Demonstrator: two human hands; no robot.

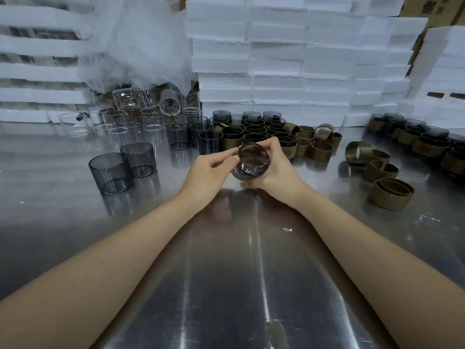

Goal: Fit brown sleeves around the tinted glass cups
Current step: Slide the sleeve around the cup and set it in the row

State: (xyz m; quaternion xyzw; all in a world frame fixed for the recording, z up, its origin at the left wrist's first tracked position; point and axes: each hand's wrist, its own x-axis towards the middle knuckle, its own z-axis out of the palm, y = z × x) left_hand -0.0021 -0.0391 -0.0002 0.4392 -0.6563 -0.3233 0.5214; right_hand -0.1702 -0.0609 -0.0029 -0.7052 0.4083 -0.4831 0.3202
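I hold a smoky tinted glass cup (251,161) tipped over the table: L hand (208,170) pinches its rim, R hand (274,170) wraps its side. Many brown-sleeved cups (254,131) done; approx. several bare grey cups (123,167) & loose brown ring sleeves (377,170) left.

A shiny steel desk (226,273) carries two bare tinted cups (110,172) at the left, with clear glasses (148,117) behind them. Sleeved cups (254,129) stand at the back middle, loose brown sleeves (391,193) lie at the right, and white foam blocks (276,71) are stacked along the rear.

packing workshop | steel table (75,222) | foam trays (276,59) stacked | rows of cups (254,127)
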